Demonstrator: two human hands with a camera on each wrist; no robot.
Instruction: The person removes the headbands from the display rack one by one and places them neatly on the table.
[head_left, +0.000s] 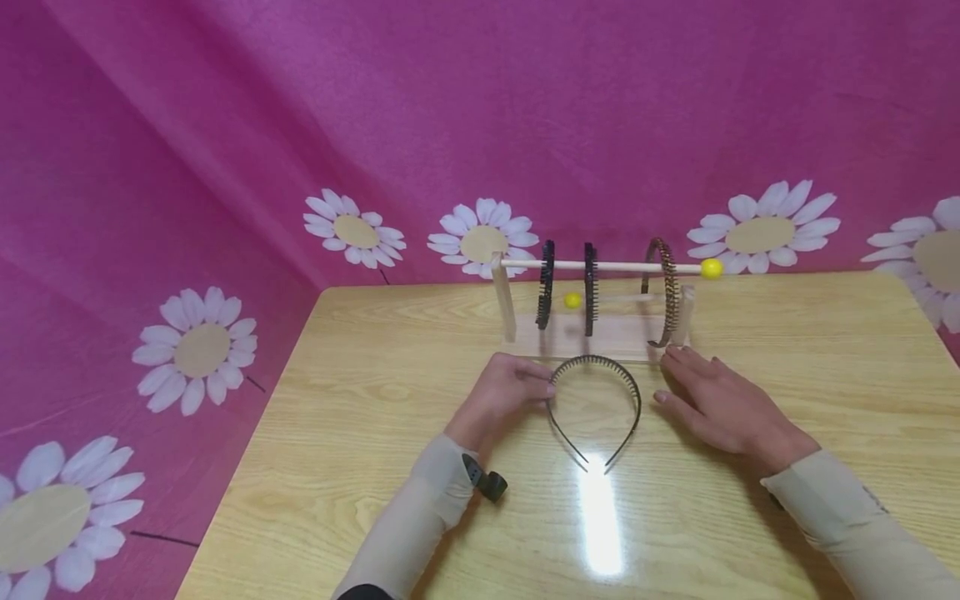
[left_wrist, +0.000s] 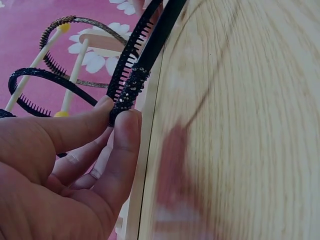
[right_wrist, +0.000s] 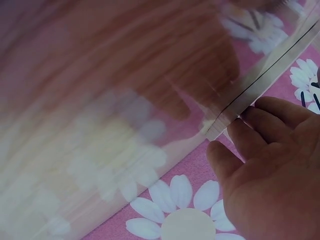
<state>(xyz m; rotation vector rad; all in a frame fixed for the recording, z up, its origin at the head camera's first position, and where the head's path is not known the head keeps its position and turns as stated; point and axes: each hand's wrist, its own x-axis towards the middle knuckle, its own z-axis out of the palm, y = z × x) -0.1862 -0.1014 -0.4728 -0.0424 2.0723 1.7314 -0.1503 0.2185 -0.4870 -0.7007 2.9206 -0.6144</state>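
My left hand (head_left: 504, 393) pinches one side of a dark toothed headband (head_left: 591, 358) between thumb and fingers. In the left wrist view, black sequins show on the headband (left_wrist: 131, 87) near the fingertips. Behind it stands a wooden rack (head_left: 626, 337) with two rods. Two black headbands (head_left: 547, 287) and a brown-gold headband (head_left: 671, 292) hang on its upper rod. My right hand (head_left: 731, 408) has its fingers extended at the right end of the rack's base, and they appear to touch it. The right wrist view shows that hand (right_wrist: 272, 160) beside the base's edge.
Yellow balls cap the rod ends, one at the upper right (head_left: 711, 268) and one lower at the left (head_left: 573, 301). The wooden table (head_left: 360, 400) meets a pink cloth (head_left: 480, 108) with white daisies behind it and to its left. A bright reflection lies on the tabletop.
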